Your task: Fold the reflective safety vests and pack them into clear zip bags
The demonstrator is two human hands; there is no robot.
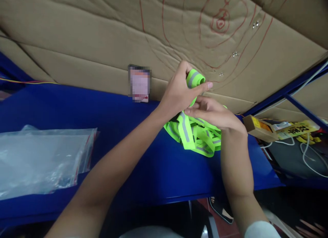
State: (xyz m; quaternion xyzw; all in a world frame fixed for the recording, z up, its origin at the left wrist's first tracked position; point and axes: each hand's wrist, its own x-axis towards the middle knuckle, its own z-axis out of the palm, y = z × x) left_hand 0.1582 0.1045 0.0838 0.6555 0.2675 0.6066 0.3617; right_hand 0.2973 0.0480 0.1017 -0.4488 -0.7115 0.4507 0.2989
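A neon-green strap with a grey reflective stripe point(197, 135) lies bunched on the blue table point(123, 122). My left hand point(179, 91) is closed round a rolled end of the strap point(196, 78), held up above the pile. My right hand point(212, 113) lies just below it over the pile, fingers curled and pinching the strap near the roll. Both forearms reach in from the bottom of the view.
A stack of clear plastic bags point(41, 159) lies at the left of the table. Cardboard sheets with red pen marks point(153, 36) form the back wall. A small cardboard box point(257, 128), yellow packets and white cables point(307, 156) sit at the right, beyond a blue frame.
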